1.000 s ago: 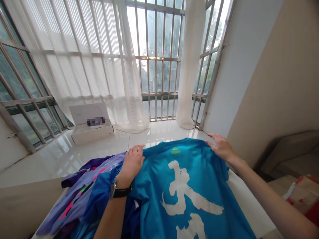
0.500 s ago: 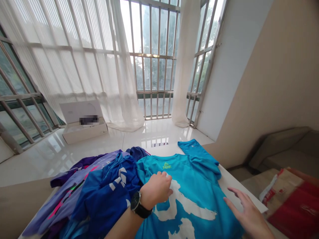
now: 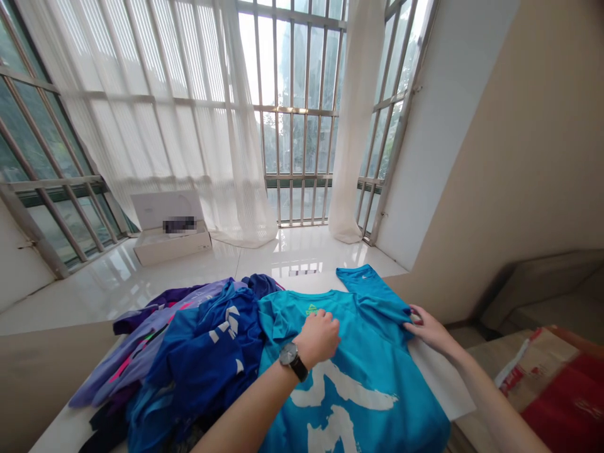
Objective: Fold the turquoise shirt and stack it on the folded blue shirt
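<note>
A turquoise T-shirt (image 3: 372,358) with large white brush lettering and a small yellow-green logo below the neckline lies spread in front of me. Over its upper middle is my left hand (image 3: 321,338), fingers curled down toward the cloth; their tips are hidden, so I cannot tell whether they pinch fabric. A watch is on that wrist. My right hand (image 3: 430,331) is at the right sleeve edge, thumb and fingers closed on the cloth. Beyond that sleeve lies a folded turquoise garment (image 3: 370,283) with a small white mark, partly overlapped by the T-shirt.
To the left, a crumpled blue shirt (image 3: 202,352) lies on a lilac garment (image 3: 136,355) and other dark clothes. An open white box (image 3: 174,245) stands on the glossy sill (image 3: 255,258) by the barred window. A red and tan bag (image 3: 561,384) is at lower right.
My right hand has moved up and left from beside the T-shirt and closed on its sleeve edge. My left hand has shifted slightly up and right over the cloth. The view has turned a little.
</note>
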The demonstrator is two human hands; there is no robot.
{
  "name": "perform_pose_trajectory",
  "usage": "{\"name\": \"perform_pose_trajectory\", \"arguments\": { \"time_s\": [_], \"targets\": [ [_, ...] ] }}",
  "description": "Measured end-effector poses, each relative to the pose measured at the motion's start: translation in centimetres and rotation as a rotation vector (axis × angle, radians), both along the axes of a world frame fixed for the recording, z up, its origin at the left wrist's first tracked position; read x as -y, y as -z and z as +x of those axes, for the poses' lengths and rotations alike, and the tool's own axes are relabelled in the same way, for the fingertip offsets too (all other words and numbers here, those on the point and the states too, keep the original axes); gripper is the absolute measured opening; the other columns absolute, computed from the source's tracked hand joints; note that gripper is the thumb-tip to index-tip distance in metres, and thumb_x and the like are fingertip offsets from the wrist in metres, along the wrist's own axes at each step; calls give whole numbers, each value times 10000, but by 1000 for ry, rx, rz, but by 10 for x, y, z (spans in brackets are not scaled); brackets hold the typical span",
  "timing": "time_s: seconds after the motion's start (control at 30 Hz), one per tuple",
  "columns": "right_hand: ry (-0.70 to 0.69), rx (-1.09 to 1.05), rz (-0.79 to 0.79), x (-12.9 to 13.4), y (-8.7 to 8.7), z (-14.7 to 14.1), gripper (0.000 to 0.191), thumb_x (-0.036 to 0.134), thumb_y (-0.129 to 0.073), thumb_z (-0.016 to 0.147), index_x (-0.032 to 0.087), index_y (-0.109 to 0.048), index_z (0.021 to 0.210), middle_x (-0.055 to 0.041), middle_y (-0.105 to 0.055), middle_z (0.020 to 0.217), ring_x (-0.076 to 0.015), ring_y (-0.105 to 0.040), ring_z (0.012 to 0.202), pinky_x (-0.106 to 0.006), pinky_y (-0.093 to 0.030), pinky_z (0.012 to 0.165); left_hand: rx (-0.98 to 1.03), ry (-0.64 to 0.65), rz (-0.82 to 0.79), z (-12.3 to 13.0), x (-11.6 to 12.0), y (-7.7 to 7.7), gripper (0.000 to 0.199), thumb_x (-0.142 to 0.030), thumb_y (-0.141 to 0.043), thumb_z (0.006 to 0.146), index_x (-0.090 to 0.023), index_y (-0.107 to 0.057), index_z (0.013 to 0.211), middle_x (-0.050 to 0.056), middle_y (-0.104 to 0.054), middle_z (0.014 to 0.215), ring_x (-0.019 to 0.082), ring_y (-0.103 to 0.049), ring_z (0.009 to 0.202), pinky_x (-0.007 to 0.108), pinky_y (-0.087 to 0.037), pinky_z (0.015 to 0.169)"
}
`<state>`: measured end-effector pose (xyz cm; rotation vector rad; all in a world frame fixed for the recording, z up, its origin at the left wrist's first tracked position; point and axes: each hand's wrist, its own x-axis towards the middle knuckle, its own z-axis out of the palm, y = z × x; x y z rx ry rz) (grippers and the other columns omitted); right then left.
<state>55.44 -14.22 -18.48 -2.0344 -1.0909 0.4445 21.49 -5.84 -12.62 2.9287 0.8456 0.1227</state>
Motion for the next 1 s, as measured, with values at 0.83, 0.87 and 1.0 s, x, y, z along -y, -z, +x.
{"name": "perform_pose_trajectory", "arguments": {
  "time_s": [0.83, 0.87, 1.0],
  "targets": [
    [254, -4, 191, -20, -31, 55, 371, 463, -656, 560, 231, -568, 836, -95, -682, 896, -348, -624, 1008, -519, -472, 948, 164, -102, -320, 75, -40, 62, 718, -615, -404, 906, -254, -320, 1520, 121, -218, 1620, 403, -111, 1486, 658, -58, 1170],
    [237, 46, 186, -17, -27, 52, 391, 463, -638, 550, 229, -572, 856, -108, -679, 953, -361, -607, 1050, -532, -438, 991, 147, -96, -334, 69, -43, 57, 723, -590, -439, 898, -240, -318, 1519, 131, -218, 1618, 398, -124, 1485, 638, -96, 1176],
    [178, 165, 140, 2, 1, 35, 566, 514, -607, 529, 195, -585, 996, -178, -654, 1093, -425, -556, 1155, -572, -401, 1023, 68, -77, -248, 31, -48, 36, 675, -514, -513, 889, -200, -390, 1473, 162, -274, 1588, 393, -159, 1477, 601, -179, 1175]
  ]
}}
